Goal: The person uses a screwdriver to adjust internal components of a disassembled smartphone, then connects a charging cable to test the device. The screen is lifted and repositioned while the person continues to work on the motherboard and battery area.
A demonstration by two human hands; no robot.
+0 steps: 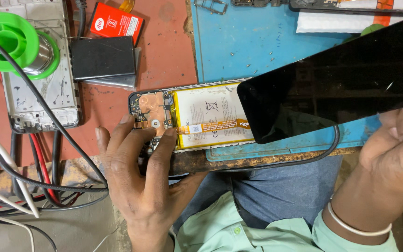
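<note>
Head view: solder spool [17,44] at surface's far-left corner; my left hand [138,179], fingers spread, presses the opened phone [197,116]; right hand [395,149] grips its black screen [336,79].

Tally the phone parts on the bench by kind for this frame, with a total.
Opened phone body under the left hand: 1
Black screen panel in the right hand: 1
Bare phone frame under the green spool: 1
Loose black battery: 1
Total: 4

A worn red workbench [164,60] – blue mat [239,42] on top, evenly lit.
</note>
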